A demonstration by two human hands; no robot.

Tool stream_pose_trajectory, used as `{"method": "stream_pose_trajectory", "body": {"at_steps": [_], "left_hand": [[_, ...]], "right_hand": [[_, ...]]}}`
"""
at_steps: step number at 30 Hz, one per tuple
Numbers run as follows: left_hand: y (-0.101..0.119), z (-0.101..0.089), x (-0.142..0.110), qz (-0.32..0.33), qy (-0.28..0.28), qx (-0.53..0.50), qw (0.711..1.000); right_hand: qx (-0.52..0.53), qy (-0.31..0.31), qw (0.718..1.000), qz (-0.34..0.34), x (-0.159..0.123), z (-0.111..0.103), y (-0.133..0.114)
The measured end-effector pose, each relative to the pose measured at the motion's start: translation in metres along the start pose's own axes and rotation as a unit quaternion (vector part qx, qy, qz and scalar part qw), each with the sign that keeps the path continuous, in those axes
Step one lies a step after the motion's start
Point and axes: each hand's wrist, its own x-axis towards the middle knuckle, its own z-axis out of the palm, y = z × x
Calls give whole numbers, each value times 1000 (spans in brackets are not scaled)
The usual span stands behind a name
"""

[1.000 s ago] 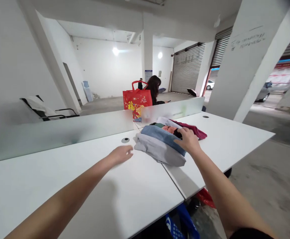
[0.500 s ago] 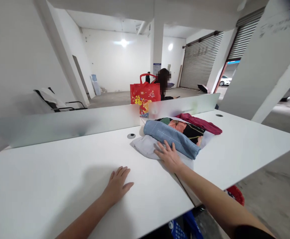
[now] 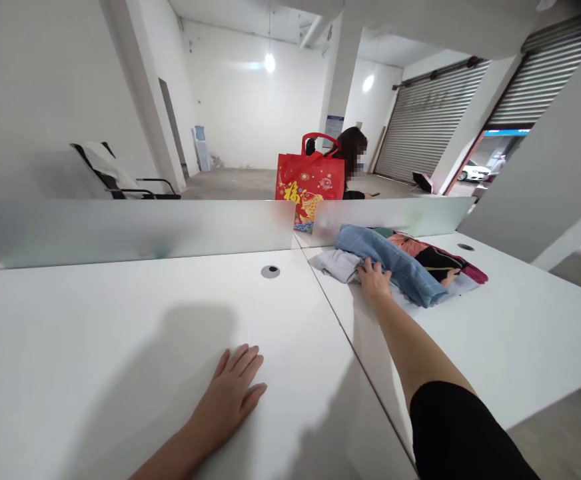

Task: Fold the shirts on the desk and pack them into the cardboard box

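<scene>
Lying in a loose heap on the right-hand part of the white table (image 3: 135, 320), near the frosted divider (image 3: 145, 227): grey cloth (image 3: 338, 263), blue cloth (image 3: 390, 257), black flowered cloth (image 3: 433, 262) and dark red cloth (image 3: 478, 273). Pressing on the grey cloth beside the blue one, right hand (image 3: 376, 280), fingers spread and bent. Resting palm down on bare tabletop, well apart from the heap, left hand (image 3: 230, 393), fingers open. Standing behind the divider, red bag (image 3: 313, 180), beside a seated person (image 3: 351, 153).

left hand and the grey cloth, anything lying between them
Just bare white tabletop and the seam between its panels, between left hand and grey cloth, in the head view.
</scene>
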Motion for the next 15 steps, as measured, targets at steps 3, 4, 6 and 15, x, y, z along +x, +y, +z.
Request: {"method": "stream_pose_trajectory", "body": {"at_steps": [3,4,6,15], "left_hand": [[-1,-2,0,2,-5,-9,1000],[0,-3,1,2,-8,-13,1000],[2,-5,2,-1,-13,-21,1000],[5,-8,5,13,31,-50,998]], "right_hand": [[13,-32,999,12,2,3,14],[18,-36,999,13,-1,3,17],[29,-19,999,-9,-10,1,20],[384,215,865,240,-1,-53,69]]}}
